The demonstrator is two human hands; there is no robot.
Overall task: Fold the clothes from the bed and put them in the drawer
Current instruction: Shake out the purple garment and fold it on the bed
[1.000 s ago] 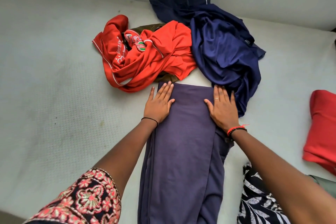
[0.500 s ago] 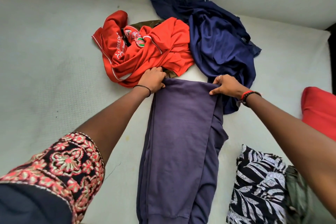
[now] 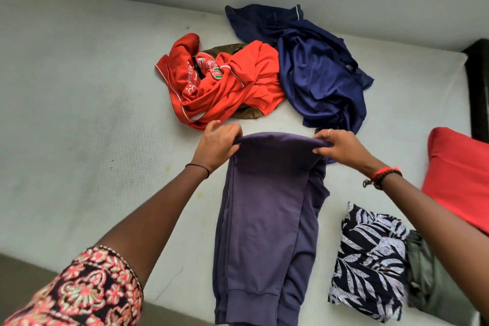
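On the bed, both the left hand and right hand pinch the far corners of the purple trousers, soft and light cloth that probably sags unless held at both corners.

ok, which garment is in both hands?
The purple trousers: left hand and right hand pinch their far end. The red shirt, navy garment and leaf-print piece are in neither hand.

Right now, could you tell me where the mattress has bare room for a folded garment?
The widest bare stretch of mattress lies left of the purple trousers and red shirt. The right is crowded: navy garment, leaf-print garment, red pillow.
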